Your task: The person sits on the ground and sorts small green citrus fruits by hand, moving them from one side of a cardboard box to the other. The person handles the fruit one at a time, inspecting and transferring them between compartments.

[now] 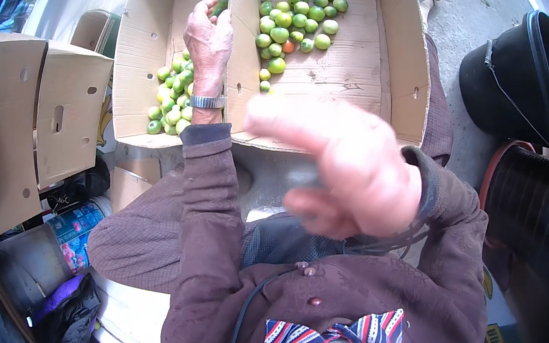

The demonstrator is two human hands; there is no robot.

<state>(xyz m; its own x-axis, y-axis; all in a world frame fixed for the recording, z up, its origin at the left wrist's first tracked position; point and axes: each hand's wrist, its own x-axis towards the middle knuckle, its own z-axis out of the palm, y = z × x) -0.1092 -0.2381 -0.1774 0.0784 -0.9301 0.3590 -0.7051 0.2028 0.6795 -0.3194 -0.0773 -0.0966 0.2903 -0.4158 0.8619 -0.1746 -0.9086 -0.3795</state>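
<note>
My left hand (209, 41) is inside the left cardboard box (132, 78), close to the wall shared with the right one. Its curled fingers are at dark green tomatoes (221, 5); whether they grip one is partly hidden. Below that wrist lies a heap of green and yellowish tomatoes (172, 96). My right hand (354, 167) is raised nearer the camera and blurred, with thumb and forefinger apart and nothing visible between them. Beyond it, the right cardboard box (349, 87) holds a spread of green tomatoes (299, 21), with one orange-red tomato (288, 46) among them.
A black bucket (503, 82) with a wire handle tilts on the concrete floor at right, above a dark ribbed container (534, 197). Upright cardboard boxes (69, 116) stand at left. Below them are a grey bin (32, 264) and a black and purple bag (70, 311).
</note>
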